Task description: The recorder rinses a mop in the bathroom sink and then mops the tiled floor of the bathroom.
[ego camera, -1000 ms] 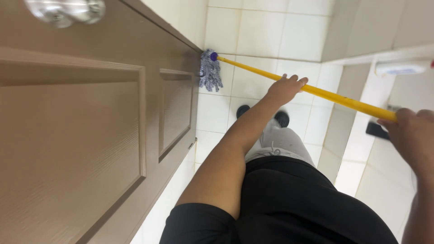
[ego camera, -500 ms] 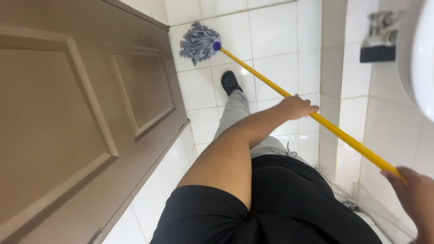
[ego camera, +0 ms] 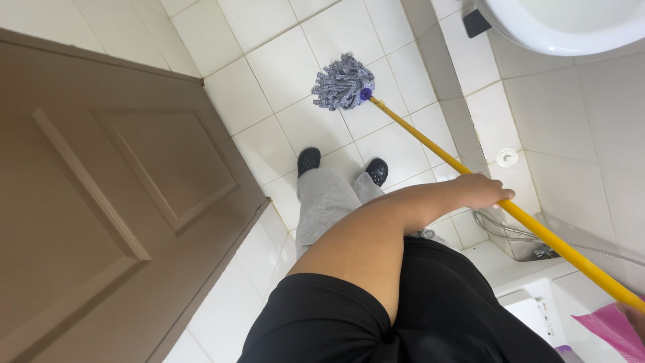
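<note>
While the brown panelled door [ego camera: 114, 202] fills the left side of the view, the white tiled floor [ego camera: 269, 60] spreads out beyond it, and the rim of a white basin [ego camera: 564, 30] shows at the top right. The person stands on the tiles in grey trousers and black shoes [ego camera: 309, 160], one foot just beside the other. A mop [ego camera: 470, 183] runs slantwise across the right half: its yellow handle rises from the floor toward the lower right corner, and its grey string head [ego camera: 342, 84] lies on the tiles ahead of the shoes. The left hand [ego camera: 480, 191] rests on the middle of the handle, its grip curled loosely around the pole, fingers over the top. The right hand [ego camera: 635, 316] is almost wholly out of frame at the lower right edge by the handle's upper end; I cannot tell its grip. A pink cloth [ego camera: 611, 329] lies just beside it.
</note>
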